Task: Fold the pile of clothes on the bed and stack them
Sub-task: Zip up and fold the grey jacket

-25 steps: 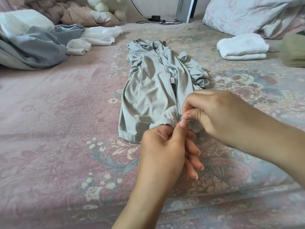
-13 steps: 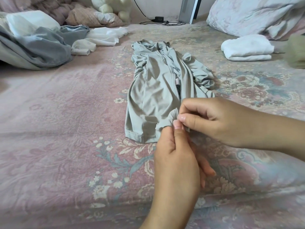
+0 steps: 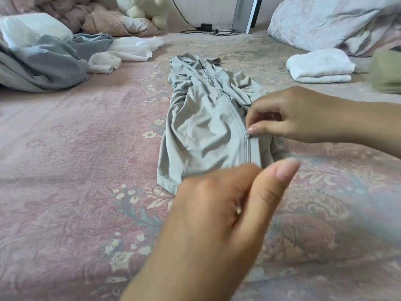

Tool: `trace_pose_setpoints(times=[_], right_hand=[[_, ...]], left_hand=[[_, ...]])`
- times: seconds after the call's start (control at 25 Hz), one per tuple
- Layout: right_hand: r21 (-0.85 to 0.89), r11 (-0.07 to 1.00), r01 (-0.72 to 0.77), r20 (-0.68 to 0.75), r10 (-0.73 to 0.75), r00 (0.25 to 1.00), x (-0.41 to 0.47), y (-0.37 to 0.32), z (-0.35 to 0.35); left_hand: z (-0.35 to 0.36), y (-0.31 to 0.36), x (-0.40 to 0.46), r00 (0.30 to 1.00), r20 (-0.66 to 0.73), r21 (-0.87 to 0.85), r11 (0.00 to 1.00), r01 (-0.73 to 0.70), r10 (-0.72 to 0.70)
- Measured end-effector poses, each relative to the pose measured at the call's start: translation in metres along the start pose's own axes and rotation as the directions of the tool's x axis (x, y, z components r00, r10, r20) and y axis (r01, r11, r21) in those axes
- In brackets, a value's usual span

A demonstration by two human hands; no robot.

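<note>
Pink floral bedding (image 3: 65, 170) carries a grey zip-up garment (image 3: 201, 131) spread lengthwise mid-bed, the right hand (image 3: 303, 115) pinching its zipper pull while the left hand (image 3: 217, 218) grips the hem. One white folded item (image 3: 321, 66) sits at far right and an unfolded heap (image 3: 47, 55) waits far left, so most folding looks undone. No containers show.

A home bedroom: floral bedspread (image 3: 65, 170), pillows (image 3: 325, 20), plush toy (image 3: 147, 7).

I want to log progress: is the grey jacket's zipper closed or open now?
Partly closed. Zipper teeth are joined below the right hand, which pinches the slider; above it the jacket front looks bunched, unclear.
</note>
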State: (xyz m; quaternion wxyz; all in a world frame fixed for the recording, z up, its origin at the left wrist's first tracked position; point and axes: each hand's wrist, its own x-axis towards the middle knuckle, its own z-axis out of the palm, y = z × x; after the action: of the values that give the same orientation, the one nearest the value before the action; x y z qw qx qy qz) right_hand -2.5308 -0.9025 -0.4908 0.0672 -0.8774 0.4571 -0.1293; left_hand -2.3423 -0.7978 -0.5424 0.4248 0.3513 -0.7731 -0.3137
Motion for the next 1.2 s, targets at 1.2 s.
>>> trace_pose_setpoints(times=[1.2], right_hand=[[-0.053, 0.969, -0.240, -0.149, 0.230, 0.962, 0.184, 0.122, -0.005]], left_hand=[[-0.001, -0.107, 0.117, 0.932, 0.363, 0.756, 0.590, -0.285, -0.016]])
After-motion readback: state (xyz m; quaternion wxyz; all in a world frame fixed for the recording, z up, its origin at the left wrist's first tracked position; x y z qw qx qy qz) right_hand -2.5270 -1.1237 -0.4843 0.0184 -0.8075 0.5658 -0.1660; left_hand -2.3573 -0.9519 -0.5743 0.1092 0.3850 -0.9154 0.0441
